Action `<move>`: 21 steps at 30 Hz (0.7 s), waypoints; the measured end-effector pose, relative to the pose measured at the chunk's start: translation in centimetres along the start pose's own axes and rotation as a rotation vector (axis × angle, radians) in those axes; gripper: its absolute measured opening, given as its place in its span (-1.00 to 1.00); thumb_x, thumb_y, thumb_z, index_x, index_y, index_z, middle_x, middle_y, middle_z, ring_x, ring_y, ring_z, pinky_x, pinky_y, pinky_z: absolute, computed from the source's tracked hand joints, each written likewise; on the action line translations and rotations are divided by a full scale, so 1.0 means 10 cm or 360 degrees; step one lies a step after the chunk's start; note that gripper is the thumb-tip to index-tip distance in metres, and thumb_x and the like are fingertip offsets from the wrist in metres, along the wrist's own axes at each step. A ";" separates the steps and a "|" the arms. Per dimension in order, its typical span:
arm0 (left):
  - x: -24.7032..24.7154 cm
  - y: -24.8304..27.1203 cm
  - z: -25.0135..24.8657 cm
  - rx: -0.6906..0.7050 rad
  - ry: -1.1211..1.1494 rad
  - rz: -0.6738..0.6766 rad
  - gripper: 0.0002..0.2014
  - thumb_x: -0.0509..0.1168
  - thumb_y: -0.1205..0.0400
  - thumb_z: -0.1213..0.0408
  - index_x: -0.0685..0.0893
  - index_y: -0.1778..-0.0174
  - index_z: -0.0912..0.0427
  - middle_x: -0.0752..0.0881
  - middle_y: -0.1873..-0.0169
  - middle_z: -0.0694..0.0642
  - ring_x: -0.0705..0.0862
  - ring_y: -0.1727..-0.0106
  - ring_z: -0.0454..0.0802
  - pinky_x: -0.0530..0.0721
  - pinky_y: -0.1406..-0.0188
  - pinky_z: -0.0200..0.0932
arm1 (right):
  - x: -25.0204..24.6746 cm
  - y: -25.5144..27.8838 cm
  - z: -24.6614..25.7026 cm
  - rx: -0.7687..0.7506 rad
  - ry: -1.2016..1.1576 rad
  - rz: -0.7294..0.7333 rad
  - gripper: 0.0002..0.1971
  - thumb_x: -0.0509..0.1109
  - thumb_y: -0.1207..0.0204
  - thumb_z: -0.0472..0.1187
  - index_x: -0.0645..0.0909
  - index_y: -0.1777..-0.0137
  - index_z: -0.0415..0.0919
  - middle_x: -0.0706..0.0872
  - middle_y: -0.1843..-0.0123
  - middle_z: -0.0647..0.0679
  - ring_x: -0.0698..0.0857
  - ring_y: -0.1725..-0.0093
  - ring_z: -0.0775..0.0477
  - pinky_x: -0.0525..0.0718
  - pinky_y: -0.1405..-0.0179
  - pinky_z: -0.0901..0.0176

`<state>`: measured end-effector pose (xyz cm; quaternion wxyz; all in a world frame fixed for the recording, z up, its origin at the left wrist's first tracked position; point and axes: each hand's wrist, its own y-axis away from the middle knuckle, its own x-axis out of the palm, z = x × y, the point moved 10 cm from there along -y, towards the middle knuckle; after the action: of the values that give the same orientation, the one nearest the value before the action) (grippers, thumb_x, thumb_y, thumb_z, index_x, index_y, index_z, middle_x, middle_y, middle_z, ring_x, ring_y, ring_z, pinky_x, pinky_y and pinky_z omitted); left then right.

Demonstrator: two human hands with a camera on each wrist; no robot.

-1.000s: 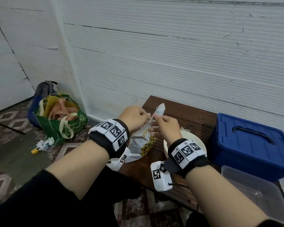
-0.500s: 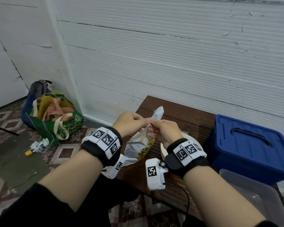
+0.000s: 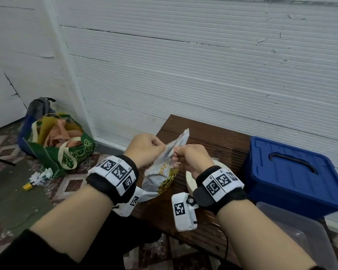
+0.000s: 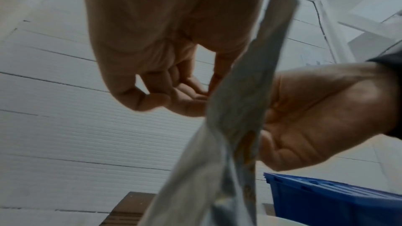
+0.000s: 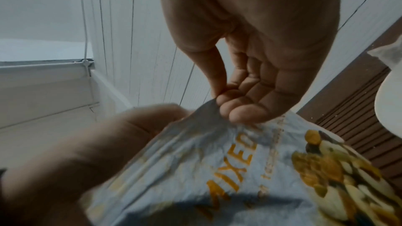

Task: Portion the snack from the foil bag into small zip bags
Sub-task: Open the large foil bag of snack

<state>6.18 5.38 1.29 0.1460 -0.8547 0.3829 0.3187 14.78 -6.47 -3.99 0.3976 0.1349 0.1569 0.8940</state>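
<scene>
A silver foil bag [image 3: 162,172] printed with mixed nuts stands upright on the brown bench [image 3: 213,141]. Both hands pinch its top edge from either side. My left hand [image 3: 144,151] grips the left side of the top seam; in the left wrist view its fingers [image 4: 152,99] curl against the foil [image 4: 237,109]. My right hand [image 3: 189,154] pinches the right side, and the right wrist view shows thumb and fingers [image 5: 230,102] nipping the foil [image 5: 239,161]. A white bowl [image 3: 189,182] sits just behind the right wrist, mostly hidden. No small zip bags are plainly visible.
A blue lidded box [image 3: 293,176] stands at the bench's right end. In front of the box lies a clear plastic tub [image 3: 304,236]. On the tiled floor at left sit a green shopping bag [image 3: 62,151], a backpack and scraps. A white ribbed wall runs directly behind the bench.
Both hands kept their pinch on the bag's top and shifted slightly; the top edge now leans a little more to the right. The head view has drifted.
</scene>
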 end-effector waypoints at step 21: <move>0.05 -0.41 0.16 -0.0113 0.0248 0.0064 -0.83 0.41 -0.58 0.06 0.58 0.13 0.02 0.70 0.19 -0.01 0.66 0.18 -0.12 0.53 0.30 -0.24 | -0.17 -0.35 0.66 -0.0628 0.0947 -0.0389 -0.82 0.38 -0.59 -0.19 0.58 -0.15 -0.16 0.66 0.08 0.01 0.64 0.06 0.02 0.62 0.00 0.17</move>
<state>8.81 8.62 -0.23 0.0790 -0.8736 0.3988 0.2674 20.59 -4.37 0.46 0.4566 -0.2296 0.1051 0.8531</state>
